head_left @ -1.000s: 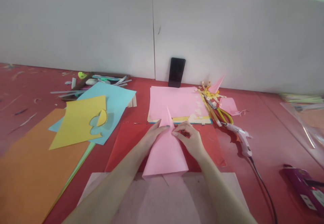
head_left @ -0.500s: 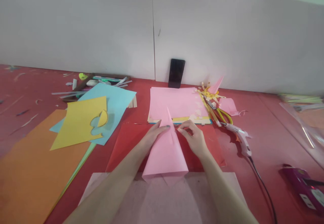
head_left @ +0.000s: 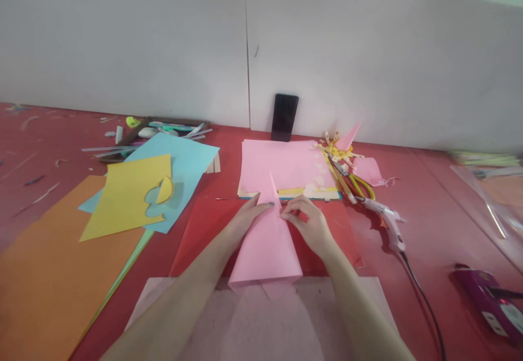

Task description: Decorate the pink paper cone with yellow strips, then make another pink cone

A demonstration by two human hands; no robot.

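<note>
Our left hand holds the pink paper cone by its left side, thumb on top; our right hand is pinched at the opposite edge, though we cannot tell whether it grips paper. The cone is over the red sheet on our counter, wide end toward us.

One left hand and one right hand at one large pink cone. Left of that cone: one yellow sheet, one blue sheet, one orange sheet, one tray. Beyond its tip: one phone. To its right: one glue gun, one pair of scissors, one smaller cone, one purple socket box. Paper scraps beyond, too many to count.
</note>
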